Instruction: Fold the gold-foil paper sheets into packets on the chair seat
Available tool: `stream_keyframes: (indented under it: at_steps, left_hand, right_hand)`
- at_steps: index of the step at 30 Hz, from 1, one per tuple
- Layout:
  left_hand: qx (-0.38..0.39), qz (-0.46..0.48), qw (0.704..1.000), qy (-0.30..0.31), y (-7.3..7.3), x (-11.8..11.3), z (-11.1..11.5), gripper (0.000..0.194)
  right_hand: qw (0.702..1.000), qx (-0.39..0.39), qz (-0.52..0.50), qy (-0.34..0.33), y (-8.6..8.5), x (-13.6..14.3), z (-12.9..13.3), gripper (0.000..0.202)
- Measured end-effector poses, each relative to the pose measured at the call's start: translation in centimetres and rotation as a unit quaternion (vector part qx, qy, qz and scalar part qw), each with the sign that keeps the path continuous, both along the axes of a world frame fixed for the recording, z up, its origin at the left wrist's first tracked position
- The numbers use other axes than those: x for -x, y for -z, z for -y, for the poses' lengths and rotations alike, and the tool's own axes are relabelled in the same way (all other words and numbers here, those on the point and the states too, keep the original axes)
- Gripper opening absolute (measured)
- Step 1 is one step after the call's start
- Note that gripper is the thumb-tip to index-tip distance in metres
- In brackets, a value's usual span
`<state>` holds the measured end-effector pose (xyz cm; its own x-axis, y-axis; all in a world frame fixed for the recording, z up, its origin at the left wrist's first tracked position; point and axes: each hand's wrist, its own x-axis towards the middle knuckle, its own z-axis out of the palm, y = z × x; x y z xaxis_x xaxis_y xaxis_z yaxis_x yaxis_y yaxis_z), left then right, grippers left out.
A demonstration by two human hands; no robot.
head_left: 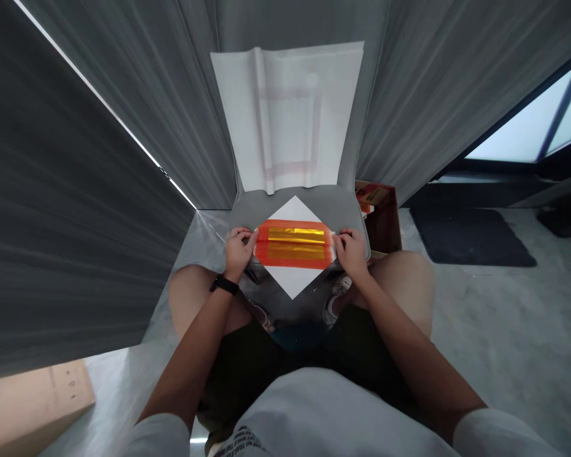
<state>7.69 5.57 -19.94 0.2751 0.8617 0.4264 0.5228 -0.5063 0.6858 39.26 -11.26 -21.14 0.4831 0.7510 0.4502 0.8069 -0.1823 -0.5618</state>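
Observation:
A white sheet of paper (pixel 292 279) lies cornerwise at the front of a grey chair seat (pixel 247 206), its near corner jutting past the edge. Across its middle runs an orange band with a shiny gold strip (pixel 295 235). My left hand (pixel 240 249) pinches the paper's left corner between thumb and fingers. At the right corner, my right hand (pixel 351 249) holds it in the same way. A large creased white sheet (pixel 290 127) leans on the chair back, with a faint reddish frame pattern showing on it.
Grey curtains (pixel 162 82) hang on both sides. Right of the chair stands an open cardboard box (pixel 389 219) with papers inside. A dark mat (pixel 471 238) lies on the floor at right, and a cardboard box (pixel 38 403) sits at the lower left.

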Motion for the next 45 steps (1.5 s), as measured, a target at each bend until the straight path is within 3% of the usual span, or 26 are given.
stream_keyframes:
  at_steps: [6,21,31,45]
  left_hand:
    - [0.012,-0.011,1.0,0.025,0.0,0.3,0.0,0.037]
    - [0.027,-0.022,0.997,-0.074,-0.4,-1.6,1.5,0.028]
    - [0.036,0.006,0.989,-0.14,-0.5,-1.9,2.6,0.027]
    - [-0.027,-0.026,0.99,-0.133,-0.2,-1.7,2.9,0.018]
  right_hand:
    - [0.999,-0.002,0.032,0.037,0.3,0.5,-0.3,0.037]
    - [0.997,0.048,0.054,0.021,-0.5,-0.9,-0.7,0.041]
    - [0.995,0.04,0.083,0.037,-1.2,0.1,-0.3,0.036]
    - [0.996,-0.016,0.068,0.05,-1.8,1.1,0.4,0.029]
